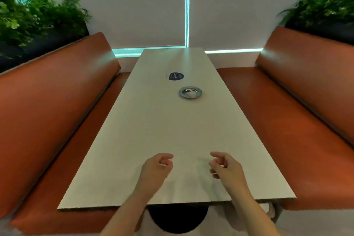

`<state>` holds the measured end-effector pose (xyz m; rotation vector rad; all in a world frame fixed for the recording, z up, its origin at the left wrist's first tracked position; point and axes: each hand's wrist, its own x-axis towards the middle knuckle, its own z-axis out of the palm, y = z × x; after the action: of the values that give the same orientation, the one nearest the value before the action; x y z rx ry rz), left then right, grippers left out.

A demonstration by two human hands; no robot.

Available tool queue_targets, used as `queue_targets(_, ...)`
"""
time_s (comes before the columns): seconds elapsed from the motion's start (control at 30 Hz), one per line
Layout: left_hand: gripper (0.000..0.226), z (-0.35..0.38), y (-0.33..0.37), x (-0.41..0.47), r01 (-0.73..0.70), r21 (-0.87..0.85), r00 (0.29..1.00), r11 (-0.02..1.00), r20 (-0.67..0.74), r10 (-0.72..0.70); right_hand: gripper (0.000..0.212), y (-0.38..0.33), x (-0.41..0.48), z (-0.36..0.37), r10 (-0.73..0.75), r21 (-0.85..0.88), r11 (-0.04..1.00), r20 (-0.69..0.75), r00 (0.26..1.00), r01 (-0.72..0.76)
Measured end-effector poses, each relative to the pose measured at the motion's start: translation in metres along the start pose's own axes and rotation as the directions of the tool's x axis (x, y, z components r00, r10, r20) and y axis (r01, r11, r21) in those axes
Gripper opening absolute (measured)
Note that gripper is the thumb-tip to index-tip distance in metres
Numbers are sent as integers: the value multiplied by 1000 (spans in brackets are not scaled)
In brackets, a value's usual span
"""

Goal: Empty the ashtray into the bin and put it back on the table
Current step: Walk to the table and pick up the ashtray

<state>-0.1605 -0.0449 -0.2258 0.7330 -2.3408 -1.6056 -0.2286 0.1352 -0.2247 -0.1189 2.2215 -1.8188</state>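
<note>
A round metal ashtray [190, 92] sits on the long white table [153, 136], past the middle and slightly right of centre. Something pale lies in its bowl; I cannot tell what. My left hand [156, 168] hovers over the near end of the table, fingers loosely curled, holding nothing. My right hand [226, 166] hovers beside it to the right, fingers also loosely curled and empty. Both hands are far short of the ashtray. No bin is in view.
A dark blue round sticker [176, 76] lies on the table just beyond the ashtray. Orange padded benches [57, 101] [298, 92] flank the table. Green plants [34, 17] [323, 7] stand behind the backrests. The table's black base [178, 218] shows under its near edge.
</note>
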Motion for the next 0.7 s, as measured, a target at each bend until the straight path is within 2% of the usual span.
queue_targets(0.13, 22, 3, 19, 78, -20, 18, 998, 1000, 62, 19, 21, -24, 67, 18, -5, 27, 1000, -53, 999, 6)
queue_targets(0.33, 24, 20, 36, 175, -57, 38, 995, 998, 83, 54, 23, -41, 160, 36, -15, 19, 1000, -83, 996, 17)
queue_targets(0.7, 26, 55, 40, 296, -45, 40, 999, 998, 26, 44, 24, -36, 302, 44, -10, -41, 999, -57, 998, 8)
